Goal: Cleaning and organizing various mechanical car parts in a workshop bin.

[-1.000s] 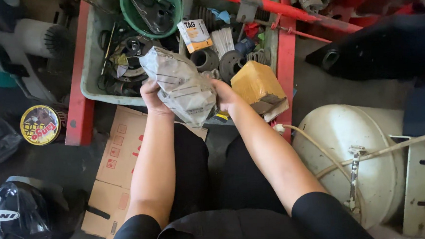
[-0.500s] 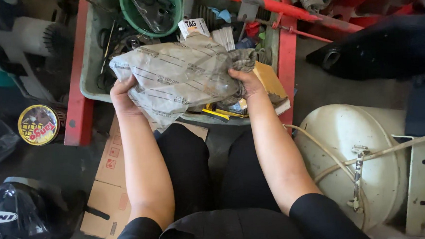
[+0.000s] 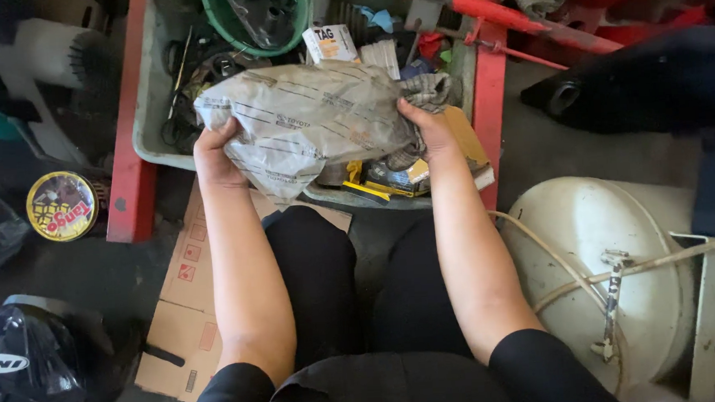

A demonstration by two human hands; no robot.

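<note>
left hand (image 3: pixel 218 155) is gripping the left end of the crumpled grey plastic bag (image 3: pixel 308 122), fingers closed on it | right hand (image 3: pixel 425 128) is pinching its right end | bag is hanging stretched between both hands over the grey tray (image 3: pixel 147 114) of parts | red frame (image 3: pixel 131 156) is standing around the tray | black helmet (image 3: pixel 24 365) is lying on the floor at lower left

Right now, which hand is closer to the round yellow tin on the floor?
Left. The left hand grips the crumpled grey bag on the round yellow tin's side; the right hand holds the bag's far end.
</note>
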